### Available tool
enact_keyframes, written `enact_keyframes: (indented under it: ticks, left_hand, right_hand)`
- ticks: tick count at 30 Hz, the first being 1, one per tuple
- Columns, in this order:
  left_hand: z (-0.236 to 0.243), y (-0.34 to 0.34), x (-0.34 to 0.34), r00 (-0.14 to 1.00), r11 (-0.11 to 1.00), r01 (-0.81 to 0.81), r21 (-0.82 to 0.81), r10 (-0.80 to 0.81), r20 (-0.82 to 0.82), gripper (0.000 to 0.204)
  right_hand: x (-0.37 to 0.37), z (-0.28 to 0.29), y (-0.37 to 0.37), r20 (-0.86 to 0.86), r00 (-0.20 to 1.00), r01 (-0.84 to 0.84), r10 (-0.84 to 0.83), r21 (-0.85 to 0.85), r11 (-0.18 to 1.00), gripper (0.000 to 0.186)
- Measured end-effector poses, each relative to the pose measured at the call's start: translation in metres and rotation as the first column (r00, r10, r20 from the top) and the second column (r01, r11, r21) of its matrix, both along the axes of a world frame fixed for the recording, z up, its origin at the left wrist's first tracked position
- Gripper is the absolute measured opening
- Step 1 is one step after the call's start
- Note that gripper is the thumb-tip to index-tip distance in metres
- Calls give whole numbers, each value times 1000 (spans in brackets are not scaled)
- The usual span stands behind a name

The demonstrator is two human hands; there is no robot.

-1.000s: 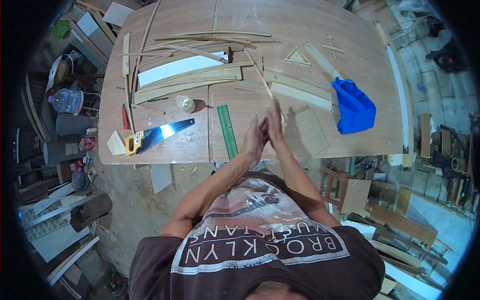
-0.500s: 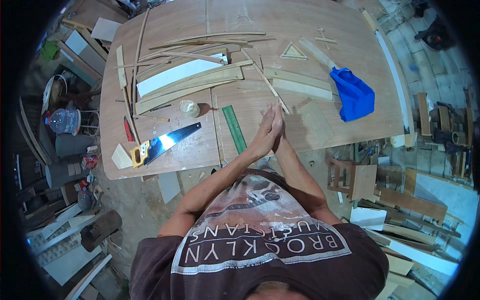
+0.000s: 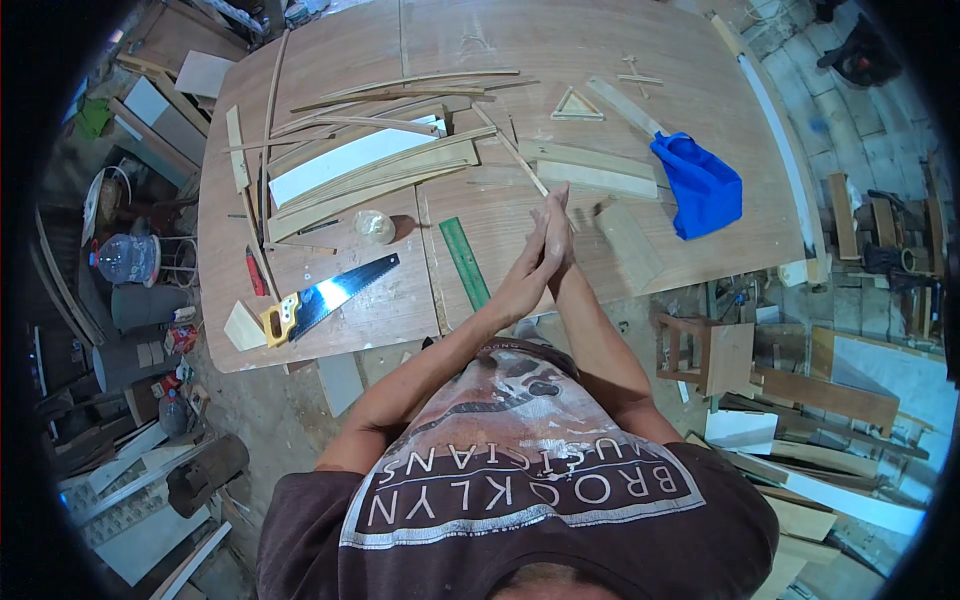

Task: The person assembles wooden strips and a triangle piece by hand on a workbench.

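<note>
My left hand (image 3: 534, 266) and right hand (image 3: 561, 222) meet palm to palm over the table's near middle, fingers stretched out; no object shows between them. A thin wooden stick (image 3: 520, 160) lies just beyond them. Left of my hands is a green ruler (image 3: 460, 256), with a roll of tape (image 3: 373, 226) and a handsaw with a yellow handle (image 3: 335, 290) farther left. A pale board (image 3: 630, 243) lies right of my hands, near a blue cloth bag (image 3: 700, 188).
Wooden strips and a white board (image 3: 350, 160) cover the table's (image 3: 480, 45) left half. A small wooden triangle (image 3: 577, 114) lies at the back right. Wood offcuts, a water jug (image 3: 128, 260) and a wooden stool (image 3: 708, 355) stand on the floor around the table.
My hands have closed up palm to palm and moved slightly forward and right. The view of the table has shifted a little; its objects keep their arrangement.
</note>
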State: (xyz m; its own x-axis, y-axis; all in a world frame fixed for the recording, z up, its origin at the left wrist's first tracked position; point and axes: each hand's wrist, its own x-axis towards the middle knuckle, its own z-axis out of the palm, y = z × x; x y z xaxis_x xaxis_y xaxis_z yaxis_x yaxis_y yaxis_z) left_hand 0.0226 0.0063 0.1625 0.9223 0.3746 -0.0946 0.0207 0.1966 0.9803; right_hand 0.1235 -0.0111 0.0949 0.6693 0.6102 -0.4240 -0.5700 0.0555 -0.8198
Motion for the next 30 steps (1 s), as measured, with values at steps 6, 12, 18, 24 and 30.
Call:
enact_keyframes:
  ticks: [6, 12, 18, 24, 30]
  left_hand:
    - [1, 20, 11, 991, 977, -126, -173, 117, -62, 70]
    - [-6, 14, 7, 980, 952, -201, -233, 192, -58, 67]
    - [-17, 1, -7, 976, 961, -214, -176, 217, -4, 64]
    - [-39, 3, -10, 985, 981, -171, -96, 167, -45, 60]
    - [-26, -5, -11, 979, 973, -159, 169, 178, -98, 62]
  right_hand:
    - [-16, -1, -1, 64, 997, -47, 44, 54, 997, 73]
    - [-19, 4, 10, 9, 999, -49, 48, 88, 995, 68]
    - [-9, 30, 16, -32, 997, -80, 77, -106, 991, 74]
    - [8, 7, 15, 64, 988, -132, 137, -76, 988, 79]
    - [28, -37, -1, 170, 982, -55, 83, -163, 985, 76]
